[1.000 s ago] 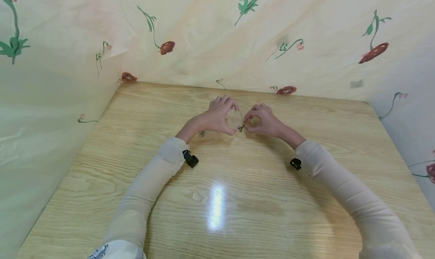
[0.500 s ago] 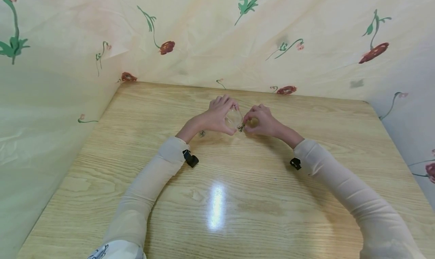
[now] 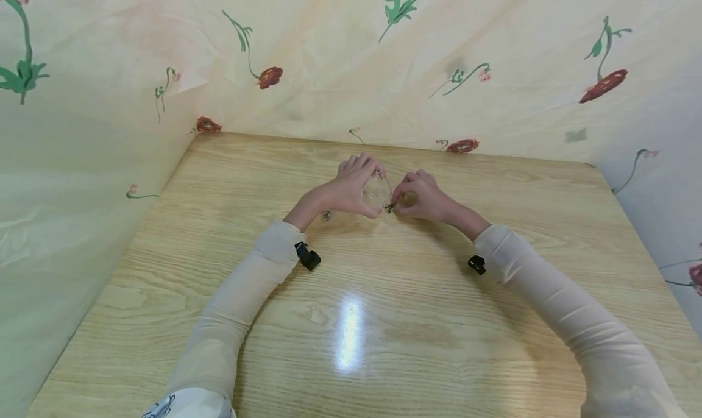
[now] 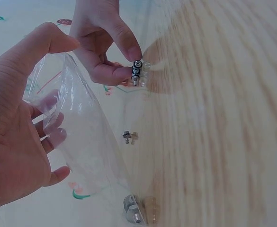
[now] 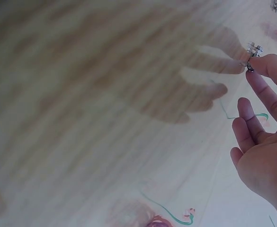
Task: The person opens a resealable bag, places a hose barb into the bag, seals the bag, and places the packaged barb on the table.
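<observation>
My left hand (image 3: 353, 189) holds a clear plastic bag (image 4: 81, 109), its fingers and thumb spread at the bag's mouth in the left wrist view. Close to the right of it, my right hand (image 3: 422, 197) pinches a small metal fitting (image 5: 251, 67) between thumb and forefinger, low over the table. Several such fittings cluster at these fingertips, so which are held and which lie on the wood is hard to tell. Another small fitting (image 4: 127, 137) lies between the hands. A larger metal fitting (image 4: 132, 209) lies by the bag's lower edge in the left wrist view.
A glossy wooden table (image 3: 384, 320) spreads beneath both arms. A pale flower-patterned sheet (image 3: 329, 58) hangs behind and at the sides. Left of the bag, next to my left wrist, sits a small group of metal pieces (image 3: 326, 216).
My right hand has shifted slightly left, with its thumb and forefinger drawing in at the fittings. The left hand and the bag stay in place.
</observation>
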{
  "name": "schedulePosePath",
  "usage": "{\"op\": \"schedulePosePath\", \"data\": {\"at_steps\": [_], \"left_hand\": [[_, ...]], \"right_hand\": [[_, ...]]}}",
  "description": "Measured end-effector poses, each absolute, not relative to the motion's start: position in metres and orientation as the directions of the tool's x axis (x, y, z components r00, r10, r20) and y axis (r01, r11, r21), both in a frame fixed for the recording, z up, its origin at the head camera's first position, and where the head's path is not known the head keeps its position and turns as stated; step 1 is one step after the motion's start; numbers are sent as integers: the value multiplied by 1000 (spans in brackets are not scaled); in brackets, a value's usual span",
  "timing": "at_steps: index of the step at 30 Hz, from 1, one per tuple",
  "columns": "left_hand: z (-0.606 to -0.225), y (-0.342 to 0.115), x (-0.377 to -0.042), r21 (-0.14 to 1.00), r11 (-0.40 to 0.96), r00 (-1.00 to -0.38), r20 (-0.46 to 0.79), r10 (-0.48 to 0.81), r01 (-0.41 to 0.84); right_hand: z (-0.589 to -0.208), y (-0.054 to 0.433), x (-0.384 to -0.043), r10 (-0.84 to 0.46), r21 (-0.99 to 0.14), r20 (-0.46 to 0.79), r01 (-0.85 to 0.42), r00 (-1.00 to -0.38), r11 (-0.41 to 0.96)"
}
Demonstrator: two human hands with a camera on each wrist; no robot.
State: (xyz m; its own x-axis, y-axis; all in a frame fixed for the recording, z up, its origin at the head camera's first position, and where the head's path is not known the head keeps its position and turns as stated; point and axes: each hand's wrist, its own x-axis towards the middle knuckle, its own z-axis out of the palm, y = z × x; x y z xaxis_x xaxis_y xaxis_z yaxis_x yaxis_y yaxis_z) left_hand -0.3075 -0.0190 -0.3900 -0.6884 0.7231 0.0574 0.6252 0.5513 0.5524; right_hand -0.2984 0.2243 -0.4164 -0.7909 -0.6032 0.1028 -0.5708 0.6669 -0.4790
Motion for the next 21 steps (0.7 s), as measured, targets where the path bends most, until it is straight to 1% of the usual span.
{"op": "schedulePosePath", "data": {"at_steps": [21], "left_hand": [[-389, -19, -306, 556, 553, -690, 50, 723, 620]], "right_hand": [[-416, 223, -296, -599, -483, 63, -550, -798, 682]]}}
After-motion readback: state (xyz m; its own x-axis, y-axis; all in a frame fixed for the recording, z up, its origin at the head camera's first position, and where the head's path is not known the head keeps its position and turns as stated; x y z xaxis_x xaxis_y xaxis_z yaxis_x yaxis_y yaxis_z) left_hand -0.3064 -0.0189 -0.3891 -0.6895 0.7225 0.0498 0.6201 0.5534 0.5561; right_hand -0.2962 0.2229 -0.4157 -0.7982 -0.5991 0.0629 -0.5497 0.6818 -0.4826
